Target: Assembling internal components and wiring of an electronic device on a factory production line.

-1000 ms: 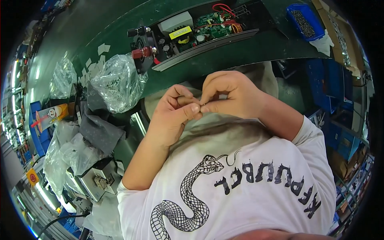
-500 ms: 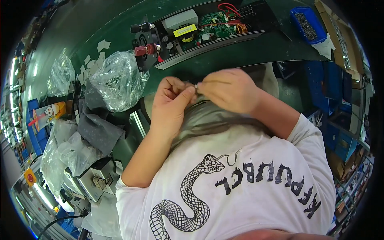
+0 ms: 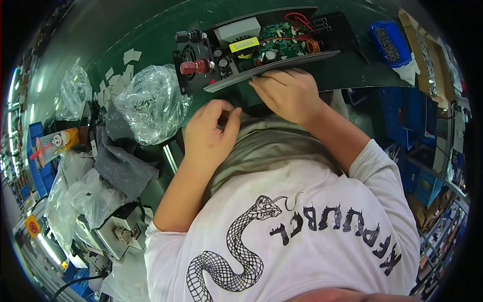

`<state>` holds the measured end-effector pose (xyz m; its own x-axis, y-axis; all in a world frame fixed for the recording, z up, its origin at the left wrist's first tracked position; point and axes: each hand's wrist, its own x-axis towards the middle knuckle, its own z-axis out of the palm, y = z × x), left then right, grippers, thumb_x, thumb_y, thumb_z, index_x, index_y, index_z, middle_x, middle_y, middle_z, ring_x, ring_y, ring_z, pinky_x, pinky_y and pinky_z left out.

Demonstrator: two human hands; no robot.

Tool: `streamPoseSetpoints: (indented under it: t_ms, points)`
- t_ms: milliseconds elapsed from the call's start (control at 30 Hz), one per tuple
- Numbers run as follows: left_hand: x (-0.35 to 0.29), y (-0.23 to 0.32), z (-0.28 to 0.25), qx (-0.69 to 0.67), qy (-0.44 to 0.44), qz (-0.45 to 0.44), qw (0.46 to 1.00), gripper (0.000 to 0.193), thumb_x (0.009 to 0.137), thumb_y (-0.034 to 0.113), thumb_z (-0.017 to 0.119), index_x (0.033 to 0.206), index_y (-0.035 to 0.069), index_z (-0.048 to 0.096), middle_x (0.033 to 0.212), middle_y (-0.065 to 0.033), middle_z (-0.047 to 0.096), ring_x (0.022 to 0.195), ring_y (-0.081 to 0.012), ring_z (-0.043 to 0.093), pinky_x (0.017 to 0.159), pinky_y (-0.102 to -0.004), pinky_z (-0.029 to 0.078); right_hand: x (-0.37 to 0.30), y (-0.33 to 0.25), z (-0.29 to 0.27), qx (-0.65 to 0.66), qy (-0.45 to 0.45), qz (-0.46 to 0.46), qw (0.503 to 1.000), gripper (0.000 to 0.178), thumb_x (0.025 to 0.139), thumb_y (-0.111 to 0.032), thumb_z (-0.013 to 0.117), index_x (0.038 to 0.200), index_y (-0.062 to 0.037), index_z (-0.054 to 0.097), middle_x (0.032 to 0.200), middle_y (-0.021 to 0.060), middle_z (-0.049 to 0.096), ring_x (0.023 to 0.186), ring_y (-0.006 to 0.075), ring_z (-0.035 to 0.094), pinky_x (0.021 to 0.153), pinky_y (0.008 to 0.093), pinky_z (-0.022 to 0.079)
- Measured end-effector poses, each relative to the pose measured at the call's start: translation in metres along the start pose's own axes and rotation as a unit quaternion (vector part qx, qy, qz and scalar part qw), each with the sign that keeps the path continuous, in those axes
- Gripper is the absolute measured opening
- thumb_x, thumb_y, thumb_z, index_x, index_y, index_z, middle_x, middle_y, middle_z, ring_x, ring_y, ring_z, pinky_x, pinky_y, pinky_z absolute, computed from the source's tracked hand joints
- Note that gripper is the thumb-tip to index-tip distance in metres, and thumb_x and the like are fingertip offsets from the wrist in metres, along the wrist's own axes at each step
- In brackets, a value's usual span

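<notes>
An open black metal case lies on the green bench, with a green circuit board, a yellow-labelled transformer and a fan plate with red and black terminal knobs at its left end. My right hand is at the near side wall of the case, fingertips pressed together against its lower edge; whatever they pinch is hidden. Lower and to the left, my left hand hovers by the bench edge. Its fingers are curled into the palm and the thumb sticks out apart; any contents are hidden.
A clear plastic bag of small metal parts sits left of my hands, near scattered white paper pieces. Dark grey cloth lies below it. At the far right are a blue tray of screws and a cardboard box.
My hands were together over a small shiny piece and have parted. The right moved up to the case wall; the left drew slightly left and down. The whole view shifted a little.
</notes>
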<state>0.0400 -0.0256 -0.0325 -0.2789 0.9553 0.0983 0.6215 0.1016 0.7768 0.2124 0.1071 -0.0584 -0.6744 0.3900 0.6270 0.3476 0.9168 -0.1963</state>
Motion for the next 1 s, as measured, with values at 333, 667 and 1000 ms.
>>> streamPoseSetpoints:
  t_ms: [333, 667, 1000]
  points:
    - [0.002, -0.006, -0.004, -0.006, -0.010, 0.007, 1.000, 0.016, 0.086, 0.016, 0.075, 0.087, 0.006, 0.063, 0.074, -0.0095, 0.065, 0.062, -0.0252, 0.064, 0.056, -0.0366, 0.050, 0.004, -0.008, -0.005, 0.002, -0.023, 0.034, 0.999, 0.010, 0.079, -0.013, 0.080, 0.085, -0.0107, 0.073, 0.083, -0.0005, 0.069, 0.062, 0.0189, 0.064, 0.057, 0.0307, 0.051]
    - [-0.001, -0.004, -0.006, -0.015, -0.026, -0.009, 0.999, 0.015, 0.086, 0.015, 0.075, 0.087, 0.004, 0.064, 0.075, -0.0106, 0.065, 0.064, -0.0258, 0.065, 0.057, -0.0367, 0.051, -0.001, -0.008, -0.006, -0.001, -0.025, 0.032, 0.999, 0.009, 0.080, -0.013, 0.079, 0.084, -0.0111, 0.072, 0.084, 0.0003, 0.070, 0.062, 0.0188, 0.065, 0.055, 0.0313, 0.050]
    - [0.006, -0.002, -0.005, -0.020, -0.024, 0.001, 1.000, 0.016, 0.086, 0.014, 0.075, 0.086, 0.004, 0.063, 0.073, -0.0105, 0.064, 0.063, -0.0265, 0.063, 0.056, -0.0381, 0.050, 0.006, -0.006, -0.003, -0.012, -0.017, 0.025, 0.999, 0.008, 0.081, -0.015, 0.078, 0.086, -0.0120, 0.072, 0.083, 0.0005, 0.069, 0.061, 0.0199, 0.065, 0.055, 0.0322, 0.050]
